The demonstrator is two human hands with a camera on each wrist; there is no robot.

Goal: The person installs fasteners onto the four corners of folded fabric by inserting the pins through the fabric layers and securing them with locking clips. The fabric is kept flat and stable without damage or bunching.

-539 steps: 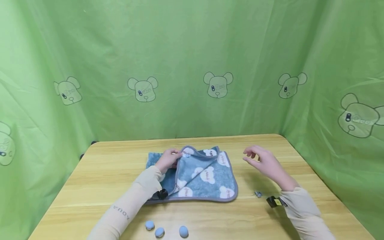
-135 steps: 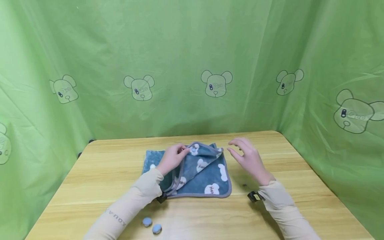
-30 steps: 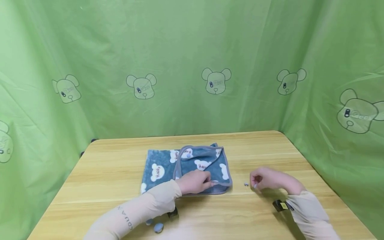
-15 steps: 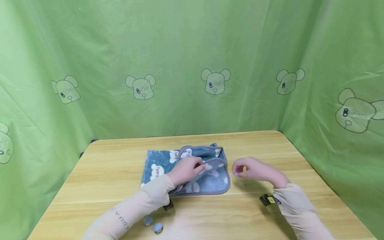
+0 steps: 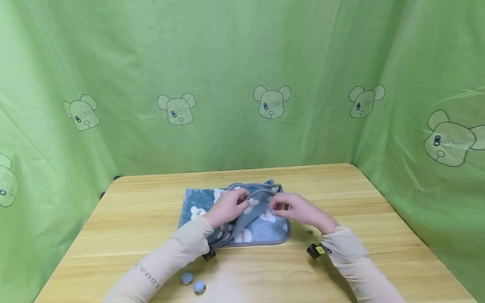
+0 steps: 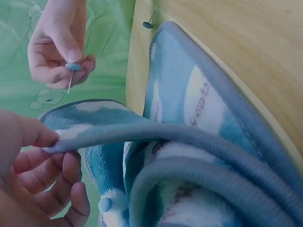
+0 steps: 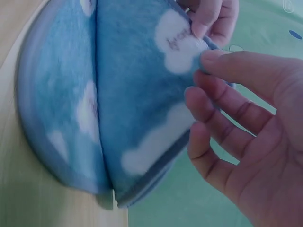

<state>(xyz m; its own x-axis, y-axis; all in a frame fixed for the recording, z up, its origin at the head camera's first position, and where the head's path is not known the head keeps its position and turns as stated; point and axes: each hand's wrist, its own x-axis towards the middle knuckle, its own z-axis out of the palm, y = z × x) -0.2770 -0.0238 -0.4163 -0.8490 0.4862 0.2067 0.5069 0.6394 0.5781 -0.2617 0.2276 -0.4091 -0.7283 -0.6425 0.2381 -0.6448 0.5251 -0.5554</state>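
Observation:
A folded blue fleece blanket point(image 5: 265, 235) with white bear patches and grey binding lies on the wooden table. My left hand point(image 5: 228, 207) pinches its bound edge between thumb and finger, holding one layer raised. Close beside it, my right hand point(image 5: 301, 209) pinches a pin point(image 6: 73, 66) by its round blue head; in the left wrist view the bare needle points down at the lifted layer. A second pin point(image 6: 147, 24) lies on the table past the blanket's edge. A blue round button-like cap point(image 6: 105, 204) sits on a white patch of another layer.
Two blue mushroom-shaped caps point(image 5: 193, 283) lie on the table point(image 5: 250, 277) near its front, right of my left forearm. Green curtains point(image 5: 227, 134) with bear prints hang behind and at both sides. Each wrist carries a small black camera point(image 5: 314, 251).
My right hand has taken a pin from the table and brought it left to the blanket. My left hand has lifted the blanket's near layer up and back. One cap fewer lies at the front.

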